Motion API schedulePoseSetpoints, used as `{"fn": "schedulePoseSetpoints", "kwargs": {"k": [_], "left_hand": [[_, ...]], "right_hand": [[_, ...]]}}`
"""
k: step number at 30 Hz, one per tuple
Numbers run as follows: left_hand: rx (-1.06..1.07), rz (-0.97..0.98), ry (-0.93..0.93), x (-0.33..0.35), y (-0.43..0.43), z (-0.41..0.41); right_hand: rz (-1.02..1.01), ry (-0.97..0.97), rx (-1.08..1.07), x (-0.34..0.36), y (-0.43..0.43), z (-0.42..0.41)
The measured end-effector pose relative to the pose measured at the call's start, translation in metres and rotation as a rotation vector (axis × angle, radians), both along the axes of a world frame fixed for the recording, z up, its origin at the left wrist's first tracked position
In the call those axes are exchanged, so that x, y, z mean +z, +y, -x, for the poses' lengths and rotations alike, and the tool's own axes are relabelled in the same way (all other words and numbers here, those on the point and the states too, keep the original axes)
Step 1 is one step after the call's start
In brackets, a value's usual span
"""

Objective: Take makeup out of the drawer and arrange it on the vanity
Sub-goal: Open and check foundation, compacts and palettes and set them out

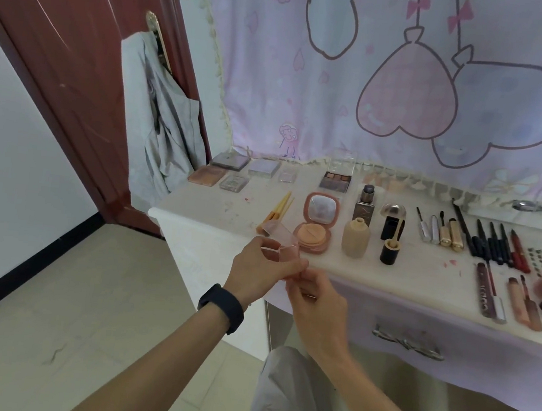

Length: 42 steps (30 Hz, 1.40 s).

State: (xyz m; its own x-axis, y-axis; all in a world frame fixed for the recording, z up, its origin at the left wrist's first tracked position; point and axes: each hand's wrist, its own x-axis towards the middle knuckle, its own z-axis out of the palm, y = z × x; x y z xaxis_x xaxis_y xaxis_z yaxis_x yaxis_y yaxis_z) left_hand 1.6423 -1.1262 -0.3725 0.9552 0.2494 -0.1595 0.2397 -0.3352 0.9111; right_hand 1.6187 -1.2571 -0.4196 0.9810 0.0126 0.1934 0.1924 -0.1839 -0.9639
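— What lies on the white vanity top [203,208]?
— Rows of makeup, and a round pink compact [317,224] with its mirror up.
— And the hands?
— Left hand [256,270] and right hand [316,301] both pinch a small clear pink plastic case [280,236]. Its lid is hinged open, and it is just front-left of that compact.

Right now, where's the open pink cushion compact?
Head view: the compact sits left on the vanity, between the yellow sticks and the beige bottle.
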Motion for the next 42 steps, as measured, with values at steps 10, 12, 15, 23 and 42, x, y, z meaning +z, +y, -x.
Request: {"fn": "schedulePoseSetpoints", "kwargs": {"k": [10,12,15,23,42], "left_hand": [[0.09,-0.169,-0.124,0.03,0.026,-0.041],[0.117,-0.244,-0.117,0.036,0.031,-0.063],[0.121,-0.343,-0.105,0.041,0.032,-0.097],[0.064,-0.47,-0.081,0.048,0.008,-0.177],[-0.024,-0.872,-0.048,-0.004,-0.017,-0.308]], "right_hand": [[0.666,-0.487,-0.071,-0.028,-0.056,-0.008],[0.784,-0.582,-0.11,-0.034,-0.075,-0.016],[0.905,-0.604,-0.132,-0.046,-0.096,-0.029],[1.048,-0.833,-0.073,-0.055,-0.112,-0.057],[0.979,-0.852,-0.151,-0.061,-0.109,-0.064]]}}
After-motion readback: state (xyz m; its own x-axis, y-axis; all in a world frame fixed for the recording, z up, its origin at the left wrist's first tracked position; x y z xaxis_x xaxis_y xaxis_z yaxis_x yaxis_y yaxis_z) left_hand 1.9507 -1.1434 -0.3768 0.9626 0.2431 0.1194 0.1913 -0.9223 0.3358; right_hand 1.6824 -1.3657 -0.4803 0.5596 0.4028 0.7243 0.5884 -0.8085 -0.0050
